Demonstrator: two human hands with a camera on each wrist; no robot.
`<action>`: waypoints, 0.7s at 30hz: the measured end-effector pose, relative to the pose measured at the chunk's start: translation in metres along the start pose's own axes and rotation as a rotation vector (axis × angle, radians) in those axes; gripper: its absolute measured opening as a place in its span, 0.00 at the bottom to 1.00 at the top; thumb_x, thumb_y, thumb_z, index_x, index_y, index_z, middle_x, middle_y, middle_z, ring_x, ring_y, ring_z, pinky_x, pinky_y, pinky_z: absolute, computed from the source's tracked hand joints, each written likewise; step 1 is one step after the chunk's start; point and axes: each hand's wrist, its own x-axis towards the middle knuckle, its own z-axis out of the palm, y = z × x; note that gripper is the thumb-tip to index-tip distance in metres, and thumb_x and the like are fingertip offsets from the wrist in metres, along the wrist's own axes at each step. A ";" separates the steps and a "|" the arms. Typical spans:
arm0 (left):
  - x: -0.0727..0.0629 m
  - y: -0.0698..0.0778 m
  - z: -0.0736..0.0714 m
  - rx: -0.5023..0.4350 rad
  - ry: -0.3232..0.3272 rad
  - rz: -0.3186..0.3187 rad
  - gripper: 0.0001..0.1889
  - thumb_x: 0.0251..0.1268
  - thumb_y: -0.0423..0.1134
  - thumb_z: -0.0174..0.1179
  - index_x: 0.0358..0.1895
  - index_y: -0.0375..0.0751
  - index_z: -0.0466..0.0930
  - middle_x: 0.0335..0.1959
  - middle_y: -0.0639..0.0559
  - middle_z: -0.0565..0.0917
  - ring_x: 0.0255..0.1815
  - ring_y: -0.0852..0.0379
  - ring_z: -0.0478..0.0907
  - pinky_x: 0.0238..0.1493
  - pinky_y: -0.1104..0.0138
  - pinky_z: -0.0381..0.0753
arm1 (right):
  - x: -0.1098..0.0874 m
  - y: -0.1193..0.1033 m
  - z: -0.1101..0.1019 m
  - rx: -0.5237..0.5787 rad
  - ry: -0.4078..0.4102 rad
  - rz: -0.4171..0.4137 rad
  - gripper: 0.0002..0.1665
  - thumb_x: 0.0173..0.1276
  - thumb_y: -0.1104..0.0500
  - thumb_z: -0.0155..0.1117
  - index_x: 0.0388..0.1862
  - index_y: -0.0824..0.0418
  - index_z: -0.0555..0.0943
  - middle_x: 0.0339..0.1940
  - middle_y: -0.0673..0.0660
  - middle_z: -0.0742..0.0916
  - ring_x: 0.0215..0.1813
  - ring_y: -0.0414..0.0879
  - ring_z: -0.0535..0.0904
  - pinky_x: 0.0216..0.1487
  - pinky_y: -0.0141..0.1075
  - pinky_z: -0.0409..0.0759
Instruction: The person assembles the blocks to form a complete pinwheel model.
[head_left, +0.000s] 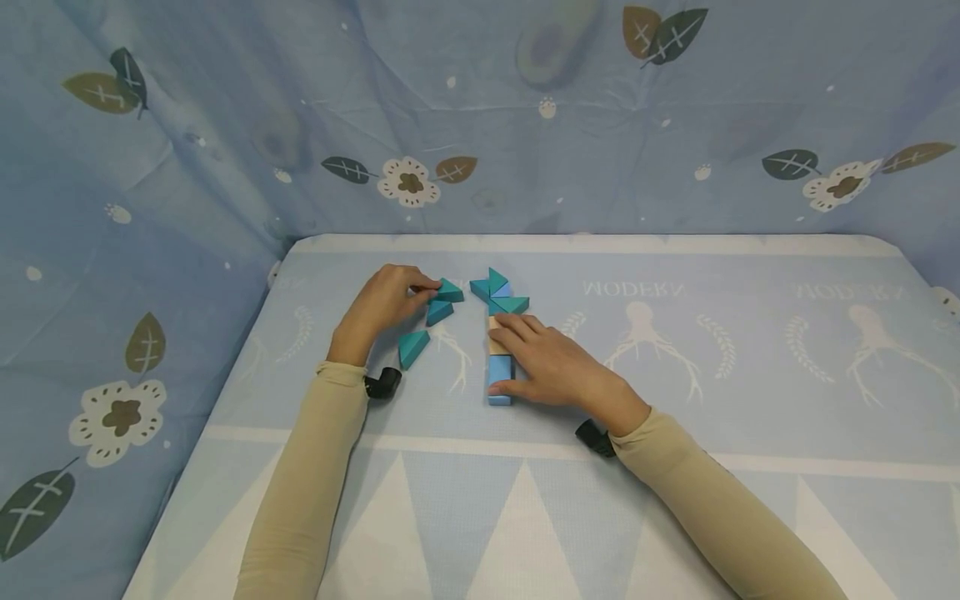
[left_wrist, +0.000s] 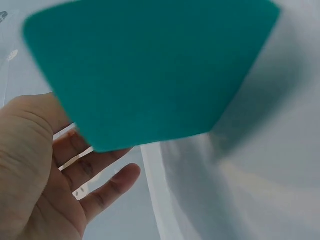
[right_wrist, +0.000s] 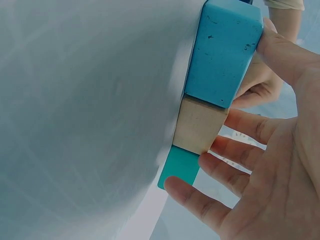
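In the head view my left hand (head_left: 386,298) pinches a teal triangular block (head_left: 451,292) between thumb and fingertips. Just below it lies another teal triangular block (head_left: 439,312). A third teal triangular block (head_left: 413,348) sits nearer the left wrist; a large teal face (left_wrist: 150,75) hides the pinching fingertips in the left wrist view. My right hand (head_left: 555,367) rests with outstretched fingers on a column of blocks, touching a wooden-coloured block (right_wrist: 200,124) and a blue block (right_wrist: 224,52). A teal block (right_wrist: 179,166) follows in line.
At the column's far end, teal triangular blocks (head_left: 513,305) and a light blue triangle (head_left: 502,291) fan outward. All lie on a patterned blue-and-white table cover (head_left: 720,417). A blue curtain (head_left: 480,83) stands behind the table and on its left.
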 end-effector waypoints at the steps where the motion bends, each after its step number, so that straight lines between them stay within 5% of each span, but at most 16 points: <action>1: 0.000 0.000 0.000 -0.002 -0.003 0.000 0.12 0.67 0.37 0.63 0.51 0.43 0.87 0.41 0.46 0.87 0.38 0.51 0.82 0.41 0.59 0.80 | 0.000 0.000 0.000 -0.001 0.002 -0.001 0.47 0.66 0.34 0.62 0.74 0.60 0.64 0.77 0.60 0.63 0.76 0.56 0.59 0.64 0.55 0.73; 6: 0.000 0.000 0.000 -0.008 -0.016 0.011 0.13 0.68 0.40 0.62 0.53 0.43 0.86 0.42 0.47 0.87 0.36 0.52 0.80 0.39 0.60 0.79 | 0.000 0.001 0.002 -0.006 0.007 -0.005 0.47 0.66 0.34 0.62 0.74 0.60 0.64 0.77 0.60 0.63 0.77 0.56 0.59 0.65 0.55 0.72; 21: -0.001 0.010 0.001 0.013 -0.057 0.010 0.18 0.70 0.47 0.59 0.55 0.40 0.84 0.50 0.46 0.84 0.49 0.48 0.81 0.53 0.54 0.80 | 0.000 0.002 0.003 -0.010 0.002 -0.004 0.47 0.66 0.34 0.61 0.74 0.60 0.64 0.77 0.60 0.63 0.77 0.56 0.59 0.65 0.55 0.73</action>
